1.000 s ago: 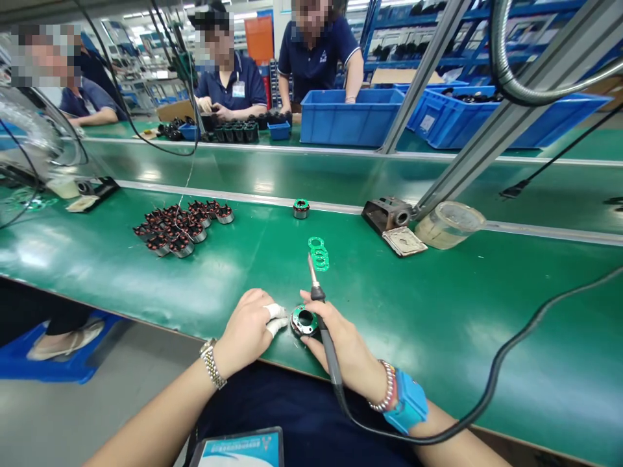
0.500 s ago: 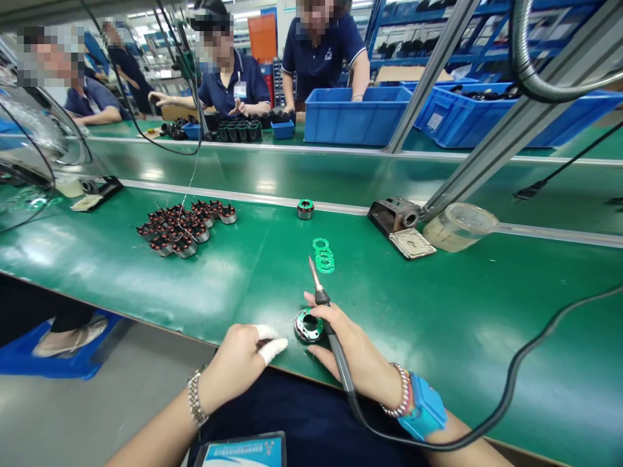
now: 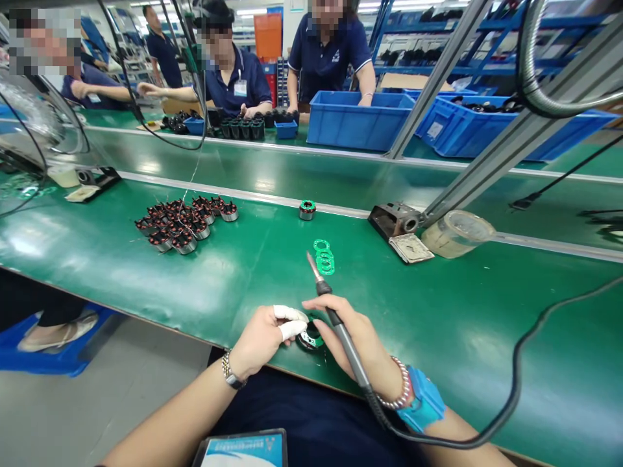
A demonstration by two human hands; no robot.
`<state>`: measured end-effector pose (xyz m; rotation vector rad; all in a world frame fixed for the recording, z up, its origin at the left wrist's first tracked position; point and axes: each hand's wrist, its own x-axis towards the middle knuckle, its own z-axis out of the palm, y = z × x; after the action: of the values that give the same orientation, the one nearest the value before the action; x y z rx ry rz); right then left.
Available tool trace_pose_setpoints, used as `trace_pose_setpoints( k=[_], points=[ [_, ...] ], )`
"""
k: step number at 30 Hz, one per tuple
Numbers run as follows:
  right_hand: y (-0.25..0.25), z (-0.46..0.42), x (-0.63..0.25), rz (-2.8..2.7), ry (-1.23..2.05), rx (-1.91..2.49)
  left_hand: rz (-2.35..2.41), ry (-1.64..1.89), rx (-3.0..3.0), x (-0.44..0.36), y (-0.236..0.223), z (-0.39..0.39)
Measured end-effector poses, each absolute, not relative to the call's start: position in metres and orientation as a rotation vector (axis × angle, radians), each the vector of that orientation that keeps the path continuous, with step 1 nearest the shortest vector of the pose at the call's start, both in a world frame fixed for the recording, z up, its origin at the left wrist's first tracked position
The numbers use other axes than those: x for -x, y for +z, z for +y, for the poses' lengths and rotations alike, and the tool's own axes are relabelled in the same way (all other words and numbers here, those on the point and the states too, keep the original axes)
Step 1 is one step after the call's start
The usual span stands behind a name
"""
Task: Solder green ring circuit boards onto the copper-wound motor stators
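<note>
Right hand pinching a soldering iron, tip up, and the left hand curls in, taped fingertips on a green-ringed metal disc. That disc sits right by the desk edge!

You can't read anything here for certain; the card at your chest shows a blue panel with a small logo and lines of print, all too blurred to make out; the clip-on badge across the bench is too small to read; so are the white label on the blue crate and the small shirt emblem.
</note>
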<state>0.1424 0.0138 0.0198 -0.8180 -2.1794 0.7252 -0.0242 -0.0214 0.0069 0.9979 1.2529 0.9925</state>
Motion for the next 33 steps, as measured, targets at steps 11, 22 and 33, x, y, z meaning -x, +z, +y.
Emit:
trace_pose_setpoints(
  k=[11, 22, 33],
  points=[
    [0.016, 0.014, -0.133, -2.225, 0.582, 0.63, 1.259, 1.058, -0.912, 0.022, 0.006, -0.025],
    [0.011, 0.008, -0.133, -2.241, 0.519, 0.565, 1.201, 1.018, -0.968, 0.026, 0.007, -0.027],
    [0.036, -0.007, -0.178, -2.009, 0.721, 0.819, 1.131, 0.906, -0.964, 0.032, 0.011, -0.024]
  ],
)
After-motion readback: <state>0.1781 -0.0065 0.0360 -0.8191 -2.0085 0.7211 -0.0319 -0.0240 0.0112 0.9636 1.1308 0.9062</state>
